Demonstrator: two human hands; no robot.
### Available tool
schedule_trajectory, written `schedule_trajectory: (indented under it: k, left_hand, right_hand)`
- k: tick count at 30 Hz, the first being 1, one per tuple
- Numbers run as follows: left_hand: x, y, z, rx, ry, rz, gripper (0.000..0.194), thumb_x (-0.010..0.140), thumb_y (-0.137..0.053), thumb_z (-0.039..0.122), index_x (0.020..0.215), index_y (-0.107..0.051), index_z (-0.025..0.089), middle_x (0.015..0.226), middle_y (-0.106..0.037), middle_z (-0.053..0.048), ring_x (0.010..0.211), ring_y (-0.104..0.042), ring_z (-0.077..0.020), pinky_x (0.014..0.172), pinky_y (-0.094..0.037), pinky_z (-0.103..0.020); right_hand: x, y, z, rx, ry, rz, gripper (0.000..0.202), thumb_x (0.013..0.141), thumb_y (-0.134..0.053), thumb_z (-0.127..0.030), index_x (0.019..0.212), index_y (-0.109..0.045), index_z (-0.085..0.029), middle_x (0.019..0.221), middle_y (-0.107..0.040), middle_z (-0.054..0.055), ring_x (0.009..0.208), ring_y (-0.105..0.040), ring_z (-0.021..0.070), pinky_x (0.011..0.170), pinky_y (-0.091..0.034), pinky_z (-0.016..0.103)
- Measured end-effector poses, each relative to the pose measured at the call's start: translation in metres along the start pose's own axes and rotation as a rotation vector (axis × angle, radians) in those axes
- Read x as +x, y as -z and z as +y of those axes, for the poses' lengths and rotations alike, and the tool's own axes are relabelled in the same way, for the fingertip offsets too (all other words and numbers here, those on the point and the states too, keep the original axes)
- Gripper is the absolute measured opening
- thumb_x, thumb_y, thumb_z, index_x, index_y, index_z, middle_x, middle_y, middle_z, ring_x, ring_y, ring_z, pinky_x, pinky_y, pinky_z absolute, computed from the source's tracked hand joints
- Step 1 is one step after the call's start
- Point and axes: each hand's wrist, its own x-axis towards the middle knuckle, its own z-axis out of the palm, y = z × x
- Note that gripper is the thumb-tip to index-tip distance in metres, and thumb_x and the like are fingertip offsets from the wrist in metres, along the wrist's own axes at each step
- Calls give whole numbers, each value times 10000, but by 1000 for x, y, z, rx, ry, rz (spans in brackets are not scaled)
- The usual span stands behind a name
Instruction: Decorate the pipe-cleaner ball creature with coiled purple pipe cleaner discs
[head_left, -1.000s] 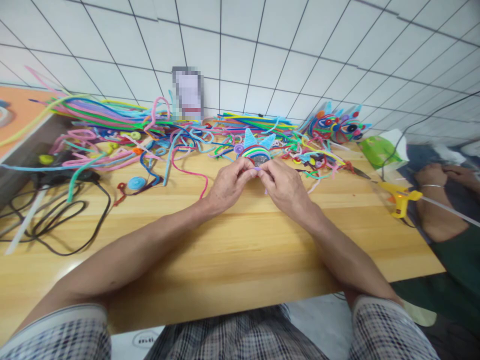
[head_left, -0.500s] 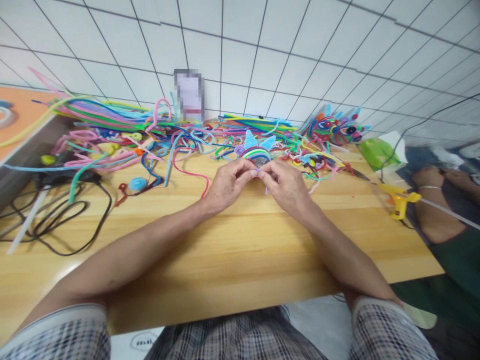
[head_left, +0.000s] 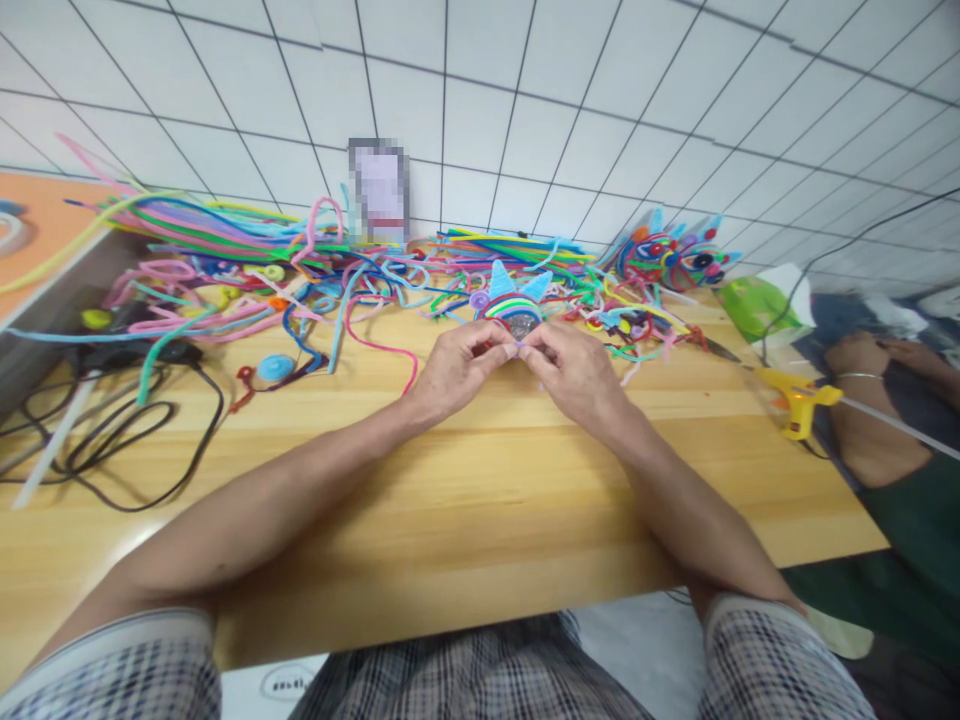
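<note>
Resting on a pale wooden tabletop (head_left: 480,500), left hand (head_left: 450,375) and right hand (head_left: 571,375) pinch a thin purple pipe-cleaner strand (head_left: 514,346) between closed fingertips, steadying it against the rainbow-striped, blue-horned pipe-cleaner figure (head_left: 512,298) just beyond; loose colourful pipe cleaners (head_left: 247,270) lie farther back

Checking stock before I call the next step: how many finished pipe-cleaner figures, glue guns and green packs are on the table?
Pipe-cleaner figures: 2, one at the hands, one by the wall.
Glue guns: 1
Green packs: 1
Total: 4
</note>
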Motion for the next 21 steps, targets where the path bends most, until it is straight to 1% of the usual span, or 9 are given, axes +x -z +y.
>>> schedule_trajectory:
  k: [3,6,10,13,16,17,19,21]
  left_hand:
    - [-1,-1,1,36,-29,26,210,956,-714,361,815,-732,206,829,-749,-29,794,-644,-183,798,-512,-331]
    - [-3,-4,-1,-38,23,98,197,939,-731,362,816,-737,209,788,-719,-11,745,-611,-167,727,-486,-310]
    - [-5,-8,-4,-161,120,177,183,904,-771,373,834,-750,205,797,-716,-5,737,-601,-155,726,-480,-307]
    - [-7,-10,-2,-223,177,197,194,911,-772,389,855,-746,205,786,-709,-1,730,-596,-148,723,-490,-304]
    - [-8,-13,0,-290,208,210,207,925,-774,402,873,-727,207,757,-684,10,722,-597,-141,712,-497,-296]
    - [-9,-14,0,-308,214,215,214,925,-778,408,873,-721,208,752,-678,13,717,-595,-139,706,-495,-293]
    - [-9,-15,0,-322,225,219,219,925,-777,414,877,-719,209,756,-679,15,704,-583,-133,691,-488,-288]
    - [-9,-14,0,-292,225,201,213,930,-762,409,880,-725,206,773,-690,8,703,-575,-133,688,-484,-286]
  right_hand:
    - [2,0,0,66,-36,-13,134,924,-664,-214,794,-687,-229,755,-666,4,720,-579,177,698,-411,315]
    - [4,-3,0,158,-98,15,139,923,-672,-251,795,-718,-224,732,-681,-5,705,-595,170,680,-422,307]
    - [3,-10,0,264,-167,42,187,943,-689,-350,829,-756,-217,717,-698,0,678,-605,165,646,-441,300]
    - [2,-15,-1,346,-218,50,262,957,-699,-453,858,-760,-218,679,-692,0,644,-616,166,613,-468,293]
    - [1,-20,-4,460,-256,60,336,927,-728,-547,867,-746,-218,667,-693,-7,598,-624,160,596,-498,295]
    - [1,-20,-4,491,-265,64,341,915,-736,-555,866,-740,-218,673,-697,-7,589,-626,158,594,-503,297]
    - [1,-21,-6,507,-272,73,304,912,-729,-522,862,-729,-222,680,-699,-6,580,-626,158,588,-501,299]
    - [1,-20,-5,423,-249,94,220,922,-703,-434,839,-714,-231,675,-685,-6,585,-615,161,584,-480,300]
